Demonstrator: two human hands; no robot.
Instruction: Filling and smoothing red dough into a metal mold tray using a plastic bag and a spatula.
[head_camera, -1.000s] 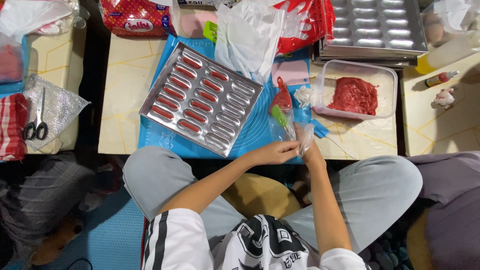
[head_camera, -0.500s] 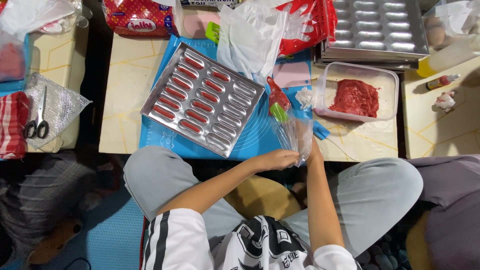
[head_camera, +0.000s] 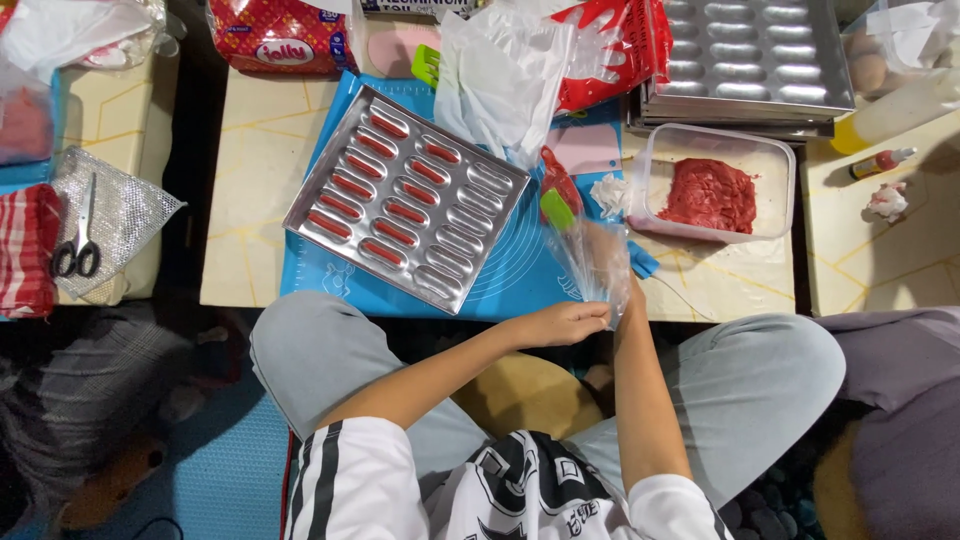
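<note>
A clear plastic tub stands on the counter at the right and holds a flattened lump of red paste toward its right half, the left part bare. To its left, on the blue mat, a metal mould tray lies turned at an angle; most of its oval wells carry a strip of red filling, while the wells along its right edge look unfilled. A stack of the same trays, with bare wells, sits at the top right. The clear plastic glove is at the near edge of the counter, just left of the tub. The right hand is pushed up inside it, so its fingers show only dimly through the film and I cannot tell how they are spread. The left hand is at the cuff, fingers pinched narrow on the plastic edge. A red piping bag with a green clip lies just above the glove, and scissors rest on a silver pouch far left. Against the earlier pictures, the right hand sits deeper in the glove, and the left hand has slid a little right along the cuff; tray and tub lie as before.
</note>
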